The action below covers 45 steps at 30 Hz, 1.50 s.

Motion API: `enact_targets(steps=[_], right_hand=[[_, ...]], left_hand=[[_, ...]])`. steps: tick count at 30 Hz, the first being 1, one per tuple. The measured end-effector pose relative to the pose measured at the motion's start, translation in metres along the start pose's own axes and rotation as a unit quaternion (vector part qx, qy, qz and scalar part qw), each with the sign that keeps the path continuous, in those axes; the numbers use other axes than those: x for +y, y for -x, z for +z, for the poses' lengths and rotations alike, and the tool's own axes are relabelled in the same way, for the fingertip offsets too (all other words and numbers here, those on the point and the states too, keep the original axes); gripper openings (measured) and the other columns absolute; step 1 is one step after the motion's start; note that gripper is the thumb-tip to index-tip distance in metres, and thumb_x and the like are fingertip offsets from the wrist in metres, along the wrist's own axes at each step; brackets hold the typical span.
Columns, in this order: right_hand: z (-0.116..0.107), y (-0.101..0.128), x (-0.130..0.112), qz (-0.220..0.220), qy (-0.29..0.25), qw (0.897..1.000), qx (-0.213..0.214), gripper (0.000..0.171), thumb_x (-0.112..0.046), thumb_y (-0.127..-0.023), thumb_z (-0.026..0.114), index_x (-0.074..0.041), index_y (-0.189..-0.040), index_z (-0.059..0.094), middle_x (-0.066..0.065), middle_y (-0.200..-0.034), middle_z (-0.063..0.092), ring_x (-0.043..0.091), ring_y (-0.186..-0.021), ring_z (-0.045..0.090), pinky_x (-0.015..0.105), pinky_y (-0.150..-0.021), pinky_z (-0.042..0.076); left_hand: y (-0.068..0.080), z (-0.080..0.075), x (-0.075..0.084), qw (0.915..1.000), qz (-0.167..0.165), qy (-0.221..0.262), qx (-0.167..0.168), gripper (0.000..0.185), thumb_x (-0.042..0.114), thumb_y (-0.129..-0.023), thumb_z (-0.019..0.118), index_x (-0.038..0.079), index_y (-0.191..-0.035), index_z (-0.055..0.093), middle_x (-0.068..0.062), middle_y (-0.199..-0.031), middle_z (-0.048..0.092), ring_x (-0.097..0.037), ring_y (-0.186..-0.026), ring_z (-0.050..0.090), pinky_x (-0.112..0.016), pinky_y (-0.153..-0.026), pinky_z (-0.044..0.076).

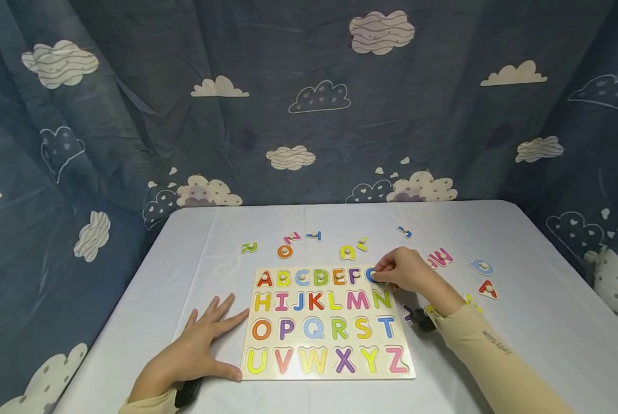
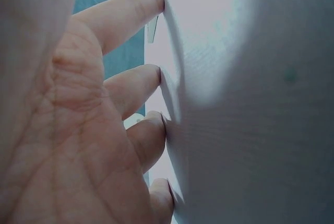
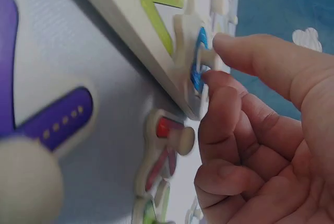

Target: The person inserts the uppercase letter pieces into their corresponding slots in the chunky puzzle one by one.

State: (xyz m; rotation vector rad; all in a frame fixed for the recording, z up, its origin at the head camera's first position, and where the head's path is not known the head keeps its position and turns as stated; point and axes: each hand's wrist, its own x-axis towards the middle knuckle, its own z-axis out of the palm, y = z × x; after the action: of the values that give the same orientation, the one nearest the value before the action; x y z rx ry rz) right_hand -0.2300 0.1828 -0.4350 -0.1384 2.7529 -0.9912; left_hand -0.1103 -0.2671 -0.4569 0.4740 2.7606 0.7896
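— What is the right hand (image 1: 409, 271) doing?

— It is pinching the small round peg of a blue letter piece (image 3: 200, 59) between thumb and forefinger, the other fingers (image 3: 245, 174) curling into the palm. The piece is sitting at the right end of the top row of the wooden alphabet board (image 1: 327, 368), just after the F, above the green N.

— And the left hand (image 1: 197, 348)?

— It is lying flat on the desk (image 1: 521, 345), fingers straight and spread, gripping nothing. In the wrist view the fingertips (image 2: 156, 75) are pressing into the pale cloth covering the desk, denting it slightly. The thumb is resting by the board's lower left corner.

— What is the board like?

— A flat rectangular slab of pale wood, holding glossy painted letters in four rows. Loose pieces with rounded pegs are lying scattered on the cloth: an orange O (image 1: 285, 251) and a yellow A (image 1: 347, 252) beyond the board, a pink M (image 1: 440, 258) and a red piece (image 1: 487, 288) to the right. A purple piece (image 3: 49, 122) with a chunky knob is lying close to the right wrist.
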Motion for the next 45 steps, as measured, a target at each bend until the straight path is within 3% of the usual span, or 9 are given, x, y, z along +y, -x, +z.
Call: enact_targets(steps=[6,15,27,31,36,45], right_hand=[[-0.020,0.008,0.009,-0.010,0.008,1.000,0.018,0.028,-0.028,-0.098,0.078,-0.003,-0.109,0.079,0.005,-0.082,0.068,0.017,-0.073,0.058,0.027,-0.060,0.048],[-0.055,0.025,0.027,-0.022,0.021,0.998,0.051,0.031,-0.028,-0.102,0.072,0.000,-0.115,0.078,0.014,-0.093,0.074,0.019,-0.080,0.057,0.027,-0.065,0.048],[-0.068,0.040,0.048,-0.010,0.021,0.997,0.072,0.032,-0.027,-0.100,0.076,0.001,-0.117,0.078,0.011,-0.094,0.072,0.022,-0.086,0.056,0.025,-0.065,0.048],[-0.068,0.045,0.061,-0.002,0.021,0.998,0.064,0.030,-0.024,-0.098,0.079,-0.001,-0.118,0.078,0.006,-0.090,0.066,0.022,-0.086,0.055,0.024,-0.064,0.045],[-0.066,0.050,0.078,0.010,0.028,0.999,0.023,0.034,-0.024,-0.095,0.082,-0.003,-0.121,0.077,0.003,-0.084,0.059,0.020,-0.080,0.052,0.025,-0.060,0.040],[-0.061,0.055,0.091,0.001,0.030,1.000,-0.006,0.026,-0.019,-0.093,0.084,-0.004,-0.114,0.081,0.002,-0.079,0.061,0.020,-0.077,0.050,0.024,-0.058,0.039]], left_hand=[[0.002,0.003,-0.002,1.0000,-0.001,0.006,-0.001,0.120,0.062,-0.056,0.099,0.031,-0.161,0.051,-0.014,-0.180,0.023,-0.054,-0.165,0.008,-0.084,-0.124,-0.002],[0.004,0.004,0.000,0.9999,-0.004,0.010,0.000,0.119,0.061,-0.056,0.100,0.031,-0.161,0.052,-0.014,-0.180,0.024,-0.054,-0.165,0.008,-0.083,-0.124,-0.002],[0.004,0.003,-0.001,1.0000,-0.006,0.006,0.000,0.119,0.060,-0.056,0.100,0.031,-0.161,0.052,-0.014,-0.180,0.024,-0.054,-0.165,0.008,-0.083,-0.124,-0.002],[0.004,0.002,0.000,1.0000,-0.005,0.005,0.000,0.119,0.060,-0.056,0.100,0.032,-0.161,0.051,-0.014,-0.180,0.024,-0.054,-0.165,0.007,-0.083,-0.124,-0.003],[0.003,0.002,0.000,1.0000,-0.005,0.003,0.000,0.119,0.061,-0.056,0.100,0.032,-0.161,0.051,-0.014,-0.180,0.024,-0.054,-0.165,0.008,-0.083,-0.124,-0.002],[0.001,0.002,-0.001,1.0000,-0.001,0.002,-0.002,0.119,0.062,-0.057,0.099,0.032,-0.161,0.051,-0.014,-0.180,0.023,-0.053,-0.166,0.008,-0.083,-0.124,-0.003]])
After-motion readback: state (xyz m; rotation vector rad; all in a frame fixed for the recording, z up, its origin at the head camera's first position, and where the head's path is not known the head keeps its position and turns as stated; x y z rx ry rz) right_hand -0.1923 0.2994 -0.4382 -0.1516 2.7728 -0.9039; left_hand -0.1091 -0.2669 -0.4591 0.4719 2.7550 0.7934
